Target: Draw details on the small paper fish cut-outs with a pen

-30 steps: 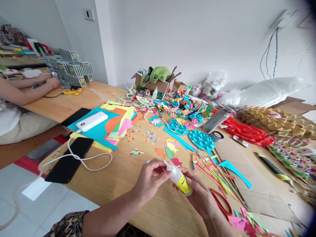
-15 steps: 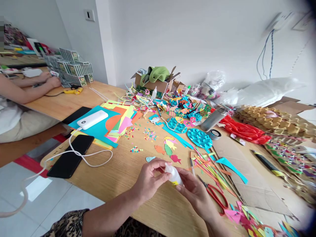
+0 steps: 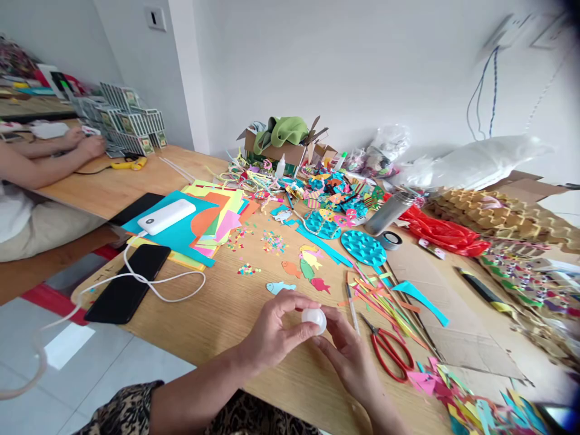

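A small white glue bottle [image 3: 315,320] is held low over the table's near edge, one rounded end facing me. Thumb and fingers of my left hand [image 3: 270,332] close on it from the left. From the right, my right hand [image 3: 348,353] grips it too, thumb below and fingers curled. Just beyond my hands lie paper fish: a light blue fish [image 3: 280,287], an orange fish [image 3: 290,269], a green fish [image 3: 307,270] and a red fish [image 3: 321,285], with yellow ones [image 3: 310,255] behind. Red-handled scissors [image 3: 390,355] and a pen [image 3: 352,308] rest right of my right hand.
Coloured paper sheets [image 3: 217,208], a white power bank [image 3: 167,216] and a black phone [image 3: 129,287] with a white cable occupy the left. Small paper dots [image 3: 273,241], a metal flask [image 3: 388,212], paper strips [image 3: 385,302] and a utility knife [image 3: 484,290] spread beyond. Another person's hands [image 3: 84,143] work far left.
The bottle has been turned in my hands: its side with a yellow mark and nozzle showed before, now a rounded white end faces me. The whole view has shifted slightly.
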Demonstrator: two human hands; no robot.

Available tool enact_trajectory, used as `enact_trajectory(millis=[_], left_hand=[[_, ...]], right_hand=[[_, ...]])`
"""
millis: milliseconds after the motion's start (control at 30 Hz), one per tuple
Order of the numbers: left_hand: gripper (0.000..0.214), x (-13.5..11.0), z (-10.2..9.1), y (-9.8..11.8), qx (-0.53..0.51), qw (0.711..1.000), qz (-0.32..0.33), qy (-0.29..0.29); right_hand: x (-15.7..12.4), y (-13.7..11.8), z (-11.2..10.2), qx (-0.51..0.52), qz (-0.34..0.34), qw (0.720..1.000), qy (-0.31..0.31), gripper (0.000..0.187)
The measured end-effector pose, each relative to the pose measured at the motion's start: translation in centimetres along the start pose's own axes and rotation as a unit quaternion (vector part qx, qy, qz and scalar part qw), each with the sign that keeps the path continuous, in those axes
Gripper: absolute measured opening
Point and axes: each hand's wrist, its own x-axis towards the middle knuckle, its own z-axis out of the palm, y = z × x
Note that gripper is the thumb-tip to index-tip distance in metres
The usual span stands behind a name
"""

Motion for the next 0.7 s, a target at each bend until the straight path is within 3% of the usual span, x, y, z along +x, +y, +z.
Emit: enact_trajectory(millis=[133,267,433,600,700], left_hand=[[0.050,-0.2,-0.2,-0.4,0.025,0.999,-0.003,-0.041],[0.045,-0.3,-0.4,-0.8,0.045,0.997,0.003,-0.063],[0.043,-0.1,-0.3,-0.6,0.077,0.994,0.048,-0.060],[0.043,0.3,-0.7,-0.8,0.146,0.988,0.054,-0.013],[0.042,0.4,-1.2,-1.3,0.176,0.983,0.051,0.014]], right_hand=[[0.1,-0.1,0.6,0.014,-0.012,1.000,0.011,0.033],[0.4,-0.2,0.9,-0.019,-0.036,0.999,0.015,0.032],[0.6,-1.5,0.9,-0.156,-0.096,0.982,0.046,0.037],[0.6,-3.4,0.8,-0.245,-0.138,0.951,0.128,0.042],[0.5,-4.7,0.9,-0.236,-0.134,0.951,0.146,0.036]])
